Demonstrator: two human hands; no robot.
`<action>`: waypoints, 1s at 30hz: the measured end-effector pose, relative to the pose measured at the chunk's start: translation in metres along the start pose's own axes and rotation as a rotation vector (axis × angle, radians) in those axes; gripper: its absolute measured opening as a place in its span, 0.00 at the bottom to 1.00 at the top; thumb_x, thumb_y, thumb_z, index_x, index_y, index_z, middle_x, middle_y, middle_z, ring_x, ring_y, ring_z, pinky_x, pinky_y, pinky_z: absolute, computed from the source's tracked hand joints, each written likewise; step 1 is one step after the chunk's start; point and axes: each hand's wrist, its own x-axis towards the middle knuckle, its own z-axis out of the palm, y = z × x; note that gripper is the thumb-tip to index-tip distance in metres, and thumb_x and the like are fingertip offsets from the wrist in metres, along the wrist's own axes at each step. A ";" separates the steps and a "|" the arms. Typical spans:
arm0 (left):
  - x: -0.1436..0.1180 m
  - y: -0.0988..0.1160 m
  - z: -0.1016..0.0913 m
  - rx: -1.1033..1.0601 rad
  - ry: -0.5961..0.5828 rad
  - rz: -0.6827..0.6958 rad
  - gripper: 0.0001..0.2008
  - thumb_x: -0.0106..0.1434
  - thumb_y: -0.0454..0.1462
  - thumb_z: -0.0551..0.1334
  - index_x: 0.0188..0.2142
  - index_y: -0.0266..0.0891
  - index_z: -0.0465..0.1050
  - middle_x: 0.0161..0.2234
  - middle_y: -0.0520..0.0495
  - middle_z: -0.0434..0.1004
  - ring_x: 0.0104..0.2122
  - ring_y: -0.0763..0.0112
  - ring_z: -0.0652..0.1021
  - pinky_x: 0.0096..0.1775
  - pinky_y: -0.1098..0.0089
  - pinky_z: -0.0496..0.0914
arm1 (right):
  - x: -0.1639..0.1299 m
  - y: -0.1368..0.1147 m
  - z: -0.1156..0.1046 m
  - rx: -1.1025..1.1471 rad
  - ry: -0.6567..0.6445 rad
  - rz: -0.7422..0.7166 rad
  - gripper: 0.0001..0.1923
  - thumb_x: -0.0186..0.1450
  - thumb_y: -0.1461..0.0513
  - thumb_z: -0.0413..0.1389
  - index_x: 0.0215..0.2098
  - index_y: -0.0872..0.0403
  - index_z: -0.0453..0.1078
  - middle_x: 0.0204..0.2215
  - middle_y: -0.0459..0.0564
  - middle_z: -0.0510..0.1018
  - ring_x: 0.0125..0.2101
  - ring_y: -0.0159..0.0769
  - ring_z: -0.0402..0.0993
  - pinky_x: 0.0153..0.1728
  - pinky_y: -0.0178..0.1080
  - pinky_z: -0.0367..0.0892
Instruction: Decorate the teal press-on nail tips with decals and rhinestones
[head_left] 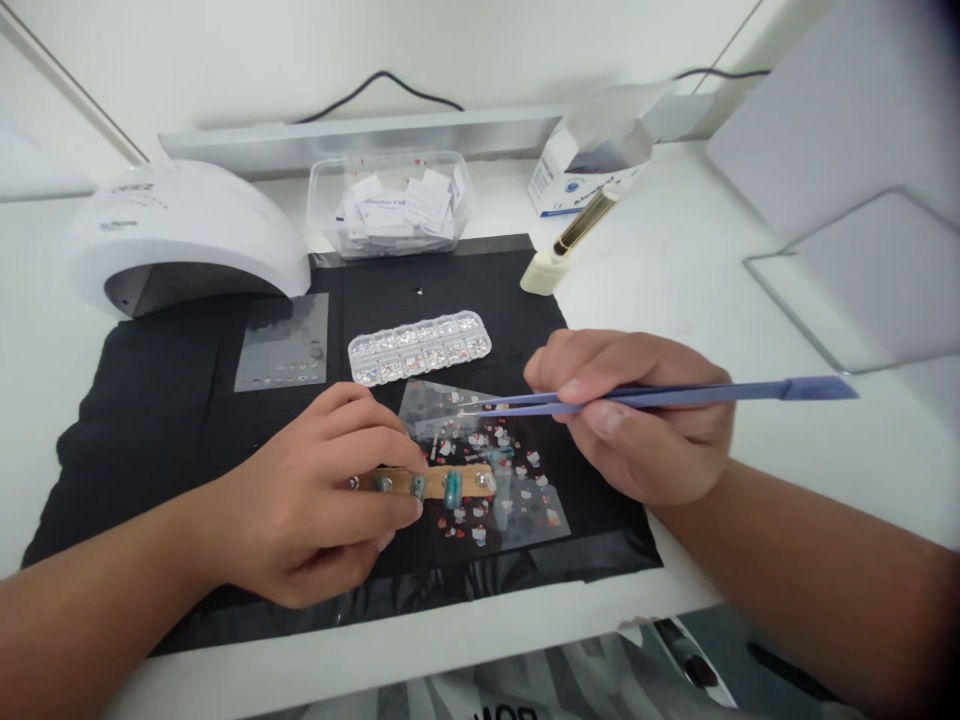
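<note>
My left hand [330,495] is closed around the left part of a wooden nail display strip [433,482], fingers and thumb gripping its edges. Teal false nails [453,490] are mounted along the strip, and part of it is hidden under my fingers. Between the thumb and fingers of my right hand [637,415] is a pair of purple tweezers [675,395], held level with the tips pointing left. Those tips hover over a clear sticker sheet [525,495] with small red and white cartoon figures, which lies beneath the strip. Whether the tips hold anything is too small to tell.
Behind the hands lies a clear rhinestone case [420,347] with several compartments. A second clear sheet [281,345] rests near a white nail lamp [187,235]. Farther back stand a plastic tub of white packets [401,205], a cream bottle [546,270] and an opened carton [589,165].
</note>
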 end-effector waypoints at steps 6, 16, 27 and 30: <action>-0.001 -0.001 0.001 -0.053 0.057 0.008 0.12 0.56 0.28 0.60 0.40 0.37 0.73 0.44 0.41 0.72 0.43 0.58 0.73 0.44 0.51 0.67 | 0.001 0.001 -0.001 0.006 0.022 -0.002 0.09 0.59 0.68 0.58 0.37 0.55 0.78 0.22 0.47 0.72 0.23 0.33 0.65 0.23 0.40 0.60; -0.003 -0.001 -0.001 -0.091 0.095 -0.038 0.11 0.55 0.28 0.59 0.39 0.37 0.71 0.44 0.40 0.71 0.42 0.57 0.72 0.43 0.51 0.68 | 0.003 0.000 -0.001 -0.009 0.036 0.002 0.07 0.60 0.67 0.59 0.36 0.55 0.78 0.22 0.48 0.72 0.22 0.34 0.66 0.22 0.41 0.59; -0.003 -0.003 -0.001 -0.088 0.117 -0.042 0.14 0.54 0.28 0.60 0.41 0.37 0.67 0.44 0.41 0.71 0.42 0.59 0.72 0.44 0.53 0.68 | 0.001 0.001 -0.001 -0.139 0.091 -0.013 0.06 0.62 0.64 0.58 0.36 0.51 0.77 0.24 0.47 0.73 0.23 0.34 0.67 0.25 0.41 0.63; -0.003 -0.004 -0.002 -0.067 0.127 -0.041 0.15 0.55 0.28 0.60 0.42 0.37 0.65 0.45 0.40 0.71 0.42 0.59 0.72 0.45 0.53 0.67 | 0.002 -0.003 -0.002 -0.227 0.029 -0.004 0.09 0.62 0.67 0.56 0.38 0.50 0.75 0.25 0.46 0.73 0.25 0.34 0.69 0.25 0.40 0.64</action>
